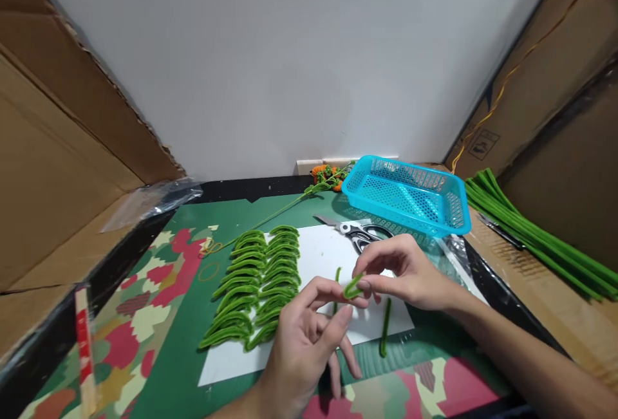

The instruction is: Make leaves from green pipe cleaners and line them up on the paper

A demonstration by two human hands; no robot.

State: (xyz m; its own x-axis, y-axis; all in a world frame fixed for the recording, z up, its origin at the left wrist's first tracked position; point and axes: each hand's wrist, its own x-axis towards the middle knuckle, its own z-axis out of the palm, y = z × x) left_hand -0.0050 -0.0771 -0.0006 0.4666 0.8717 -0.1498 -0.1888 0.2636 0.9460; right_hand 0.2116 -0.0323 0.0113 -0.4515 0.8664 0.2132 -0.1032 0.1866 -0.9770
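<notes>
A bent green strip (354, 288) is held above the white sheet (311, 255), pinched between the thumb and fingers of the right hand (403, 274), its fold turned toward the left hand (309, 342). The left hand is open, with thumb and index finger parted and the other fingers loosely curled; its index finger is right at the bent strip, though whether it touches cannot be told. Below the hands, one loose strip (385, 329) lies across the near edge of the sheet, and another short strip (338, 274) shows partly behind the fingers. To the left of these, folded strips lie in two columns, a left column (239, 284) and a right column (279, 264), mostly on the sheet, with the left column reaching past its edge onto the green mat (167, 342). Beyond the right hand lie scissors (346, 227) with dark handles, blades pointing left. Behind them is a blue basket (456, 206), and just to its left an orange flower (320, 172), its long green stem slanting toward the left column. Farther right, a bundle (535, 239) of long green stems rests on cardboard (519, 271), beside a black-handled tool (505, 233). A pale wall (290, 71) stands at the back.
</notes>
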